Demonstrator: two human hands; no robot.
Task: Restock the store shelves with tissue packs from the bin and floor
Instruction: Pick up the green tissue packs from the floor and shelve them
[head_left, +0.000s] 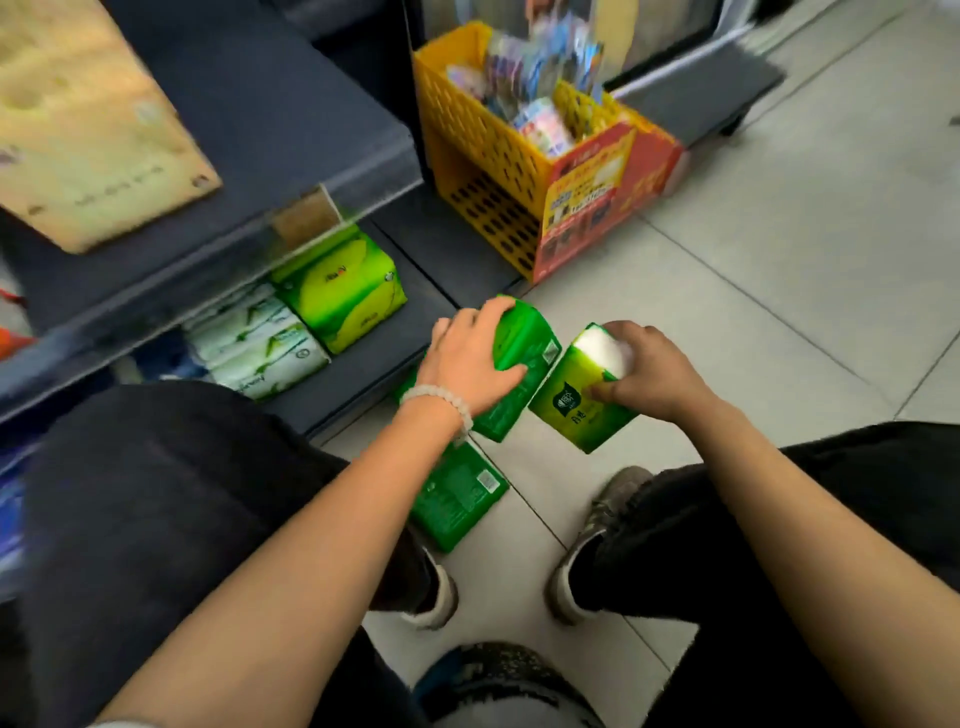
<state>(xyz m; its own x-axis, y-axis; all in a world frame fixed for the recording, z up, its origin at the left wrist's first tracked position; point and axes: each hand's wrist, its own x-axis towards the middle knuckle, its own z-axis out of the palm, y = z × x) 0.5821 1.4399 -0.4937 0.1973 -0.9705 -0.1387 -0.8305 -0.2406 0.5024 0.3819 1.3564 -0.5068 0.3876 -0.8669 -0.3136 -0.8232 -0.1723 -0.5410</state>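
Observation:
My left hand (470, 358) grips a dark green tissue pack (527, 345) from above, just off the front edge of the bottom shelf (415, 317). My right hand (649, 371) holds a lighter green tissue pack (566, 405) by its white end, tilted, beside the first pack. A third green pack (457, 493) lies flat on the floor tiles under my left wrist. On the bottom shelf sit a yellow-green pack (343, 291) and white-green packs (254, 343).
A yellow perforated bin (483, 145) with colourful packets stands on the floor at the shelf's end. A dark upper shelf (234, 156) overhangs the bottom one. My knees and shoes (587, 551) flank the floor packs. Grey tiles extend to the right.

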